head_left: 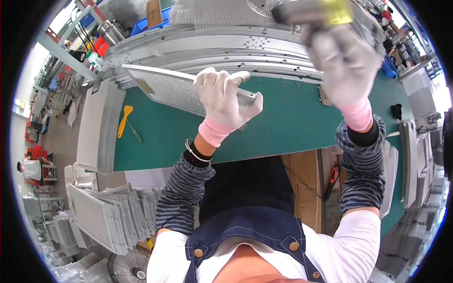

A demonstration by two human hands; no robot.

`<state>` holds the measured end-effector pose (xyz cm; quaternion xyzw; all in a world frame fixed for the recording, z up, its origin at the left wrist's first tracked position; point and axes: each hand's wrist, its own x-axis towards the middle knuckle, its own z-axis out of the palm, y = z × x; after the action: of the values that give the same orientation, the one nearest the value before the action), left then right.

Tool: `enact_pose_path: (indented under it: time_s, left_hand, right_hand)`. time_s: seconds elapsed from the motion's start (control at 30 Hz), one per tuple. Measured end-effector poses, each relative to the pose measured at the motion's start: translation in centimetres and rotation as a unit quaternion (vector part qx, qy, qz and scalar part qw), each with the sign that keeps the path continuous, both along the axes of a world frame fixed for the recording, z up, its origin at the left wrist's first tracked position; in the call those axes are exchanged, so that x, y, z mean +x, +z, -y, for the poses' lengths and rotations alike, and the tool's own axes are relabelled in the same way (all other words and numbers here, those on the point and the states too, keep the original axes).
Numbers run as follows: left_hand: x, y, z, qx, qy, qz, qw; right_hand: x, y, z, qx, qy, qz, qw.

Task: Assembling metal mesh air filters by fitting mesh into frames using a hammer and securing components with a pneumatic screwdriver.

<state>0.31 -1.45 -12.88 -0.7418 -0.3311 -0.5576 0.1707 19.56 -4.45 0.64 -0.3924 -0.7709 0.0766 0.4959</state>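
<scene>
My left hand (220, 101), in a white glove with a pink cuff, grips the edge of a flat mesh panel (172, 92) with a thin silver frame. The panel is tilted up over the green tabletop, and its frame end shows small holes beside my thumb. Raised at the upper right, my gloved right hand (347, 68) is closed round a black-and-yellow power tool (325, 13). Motion smears the tool, so its exact kind cannot be made out.
Long silver metal profiles (226, 52) are stacked along the table's far side. A yellow scraper (125, 120) and a screwdriver (136, 134) lie on the left. Upright panels (96, 127) stand at the left edge, with more panels (106, 214) below and a floor fan (130, 269).
</scene>
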Motion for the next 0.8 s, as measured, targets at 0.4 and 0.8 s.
enact_pose_path:
  time_s: [0.4,0.8]
  left_hand:
    - [0.3,-0.3,0.0,0.016,-0.012,-0.003,1.0]
    - [-0.4,-0.2,1.0,-0.009,-0.015,0.002,1.0]
  right_hand:
    - [-0.3,-3.1,0.3,-0.163,0.132,0.287,0.935]
    - [12.9,-8.4,-10.1,-0.065,-0.167,0.067,0.982]
